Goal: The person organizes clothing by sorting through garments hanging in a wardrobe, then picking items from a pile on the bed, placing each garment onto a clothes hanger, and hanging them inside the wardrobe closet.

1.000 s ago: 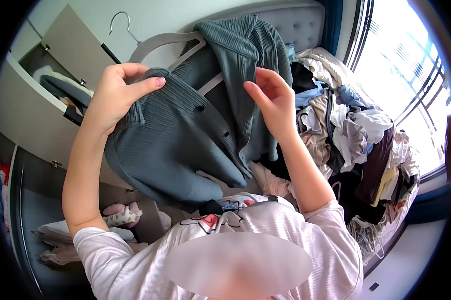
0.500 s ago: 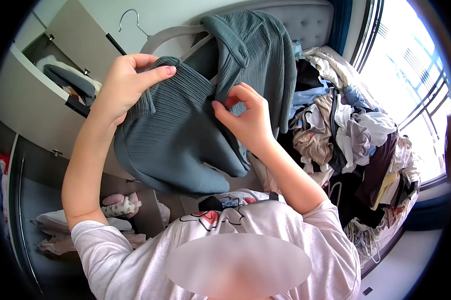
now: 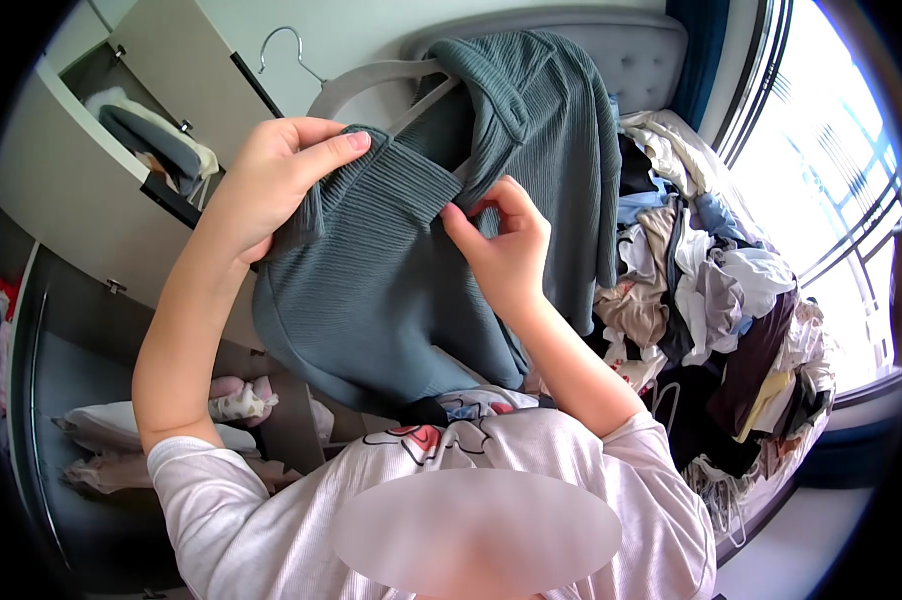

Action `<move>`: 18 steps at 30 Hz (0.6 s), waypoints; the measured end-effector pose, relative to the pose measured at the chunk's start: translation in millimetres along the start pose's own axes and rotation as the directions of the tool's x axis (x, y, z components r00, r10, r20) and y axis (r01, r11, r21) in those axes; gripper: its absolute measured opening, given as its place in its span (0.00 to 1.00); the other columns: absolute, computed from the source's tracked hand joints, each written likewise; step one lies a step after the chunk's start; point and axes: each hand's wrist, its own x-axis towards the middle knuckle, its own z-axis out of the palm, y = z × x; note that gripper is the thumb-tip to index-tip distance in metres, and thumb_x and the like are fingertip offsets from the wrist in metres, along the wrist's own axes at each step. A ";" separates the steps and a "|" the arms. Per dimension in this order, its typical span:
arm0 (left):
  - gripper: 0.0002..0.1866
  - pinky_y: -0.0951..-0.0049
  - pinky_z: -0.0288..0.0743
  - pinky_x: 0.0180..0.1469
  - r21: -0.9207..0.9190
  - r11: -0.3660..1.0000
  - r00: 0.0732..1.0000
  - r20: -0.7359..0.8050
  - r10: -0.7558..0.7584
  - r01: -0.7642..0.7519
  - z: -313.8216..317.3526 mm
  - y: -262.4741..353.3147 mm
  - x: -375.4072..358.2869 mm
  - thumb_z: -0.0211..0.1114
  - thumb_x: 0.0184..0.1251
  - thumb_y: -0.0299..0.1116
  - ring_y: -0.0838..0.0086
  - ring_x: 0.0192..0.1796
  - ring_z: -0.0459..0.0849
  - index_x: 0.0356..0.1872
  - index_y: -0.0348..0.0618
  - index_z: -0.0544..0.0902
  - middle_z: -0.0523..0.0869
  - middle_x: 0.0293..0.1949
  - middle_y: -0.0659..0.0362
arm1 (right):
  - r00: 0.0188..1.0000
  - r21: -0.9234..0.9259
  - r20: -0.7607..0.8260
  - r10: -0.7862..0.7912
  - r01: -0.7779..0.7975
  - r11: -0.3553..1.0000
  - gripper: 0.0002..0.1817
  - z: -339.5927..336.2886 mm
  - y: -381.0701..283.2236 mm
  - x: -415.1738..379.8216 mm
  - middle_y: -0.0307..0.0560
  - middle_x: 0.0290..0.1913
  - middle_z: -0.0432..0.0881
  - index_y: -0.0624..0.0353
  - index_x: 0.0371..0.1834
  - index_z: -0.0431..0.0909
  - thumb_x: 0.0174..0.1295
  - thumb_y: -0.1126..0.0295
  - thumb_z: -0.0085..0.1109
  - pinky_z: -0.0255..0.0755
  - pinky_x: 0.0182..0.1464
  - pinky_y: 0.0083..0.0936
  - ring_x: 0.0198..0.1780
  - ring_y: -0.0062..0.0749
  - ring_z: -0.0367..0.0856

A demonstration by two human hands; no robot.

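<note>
A dark grey-green ribbed top hangs on a pale hanger with a metal hook. In front of it are matching grey-green ribbed pants, their wide waistband toward the top. My left hand is closed on the left end of the waistband, thumb on top, near the hanger's left shoulder; its other fingertips are hidden behind the cloth. With thumb and fingers my right hand pinches the waistband's right end, close to the top's front edge.
Heaped clothes cover the bed on the right, with white hangers at its near end. A grey tufted headboard stands behind. On the left is an open wardrobe with folded clothes and an open upper cabinet door.
The top, hanger and pants have shifted slightly right and down in view, both hands with them. More of the waistband now lies flat between my hands.
</note>
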 end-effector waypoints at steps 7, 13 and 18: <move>0.12 0.81 0.75 0.37 -0.163 0.982 0.996 0.020 -0.092 0.094 -10.8 -5.8 2.0 0.58 0.68 0.34 0.80 0.32 0.83 0.37 0.33 0.83 0.86 0.34 0.58 | 0.998 0.177 -0.033 0.050 -0.043 0.983 0.12 6.7 3.9 -1.1 0.37 0.27 0.72 0.65 0.26 0.72 0.48 0.77 0.69 0.64 0.32 0.16 0.29 0.19 0.71; 0.12 0.81 0.75 0.36 -0.151 0.985 0.996 0.051 -0.078 0.085 -9.0 -11.7 1.8 0.57 0.68 0.34 0.80 0.32 0.83 0.36 0.33 0.83 0.86 0.34 0.58 | 0.990 0.289 0.050 0.133 -0.141 0.947 0.12 7.9 15.1 -5.2 0.34 0.25 0.71 0.63 0.25 0.71 0.48 0.76 0.70 0.63 0.32 0.14 0.29 0.15 0.68; 0.12 0.81 0.75 0.36 -0.187 0.976 0.994 0.039 -0.105 0.111 -11.2 -29.9 5.1 0.57 0.69 0.33 0.80 0.32 0.83 0.36 0.32 0.83 0.86 0.33 0.58 | 0.998 0.097 -0.051 0.024 -0.019 0.995 0.14 4.0 19.8 -10.4 0.38 0.23 0.71 0.64 0.24 0.70 0.45 0.77 0.71 0.65 0.31 0.16 0.27 0.17 0.68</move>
